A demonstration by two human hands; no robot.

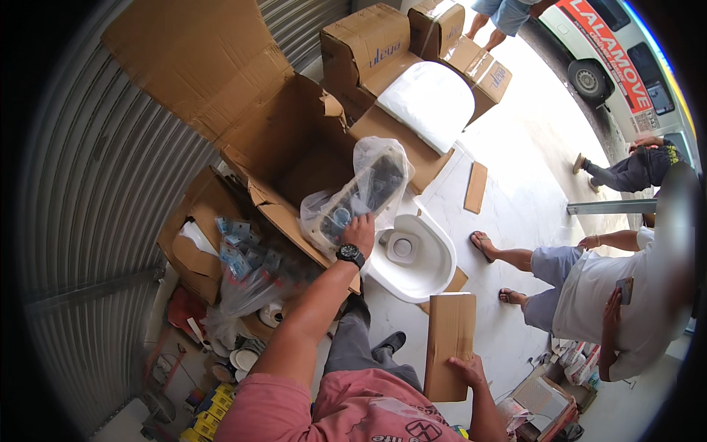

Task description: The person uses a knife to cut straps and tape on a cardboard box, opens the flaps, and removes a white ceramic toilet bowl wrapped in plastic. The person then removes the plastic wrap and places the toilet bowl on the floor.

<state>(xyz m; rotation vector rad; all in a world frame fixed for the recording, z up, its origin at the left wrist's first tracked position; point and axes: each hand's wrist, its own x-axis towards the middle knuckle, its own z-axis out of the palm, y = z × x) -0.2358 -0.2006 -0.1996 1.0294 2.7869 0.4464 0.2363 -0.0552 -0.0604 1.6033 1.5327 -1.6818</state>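
Note:
My left hand [359, 237], with a black watch on its wrist, reaches forward to a white toilet tank [326, 225] partly wrapped in clear plastic. Its fingers are closed on the tank's near rim; round fittings show in the dark inside. The tank is tilted between a large open cardboard box [247, 158] and a white toilet bowl [436, 272] standing on the floor. My right hand [467, 370] grips the edge of a flat brown cardboard piece [448, 324], held upright at my right side.
Taped cartons [372, 51] and a white foam-wrapped slab [431, 96] stand at the back. Bagged blue-white parts [239, 250] lie at left, beside a corrugated shutter [110, 147]. A person in a white shirt [600, 295] stands at right. A cardboard strip [476, 188] lies on the floor.

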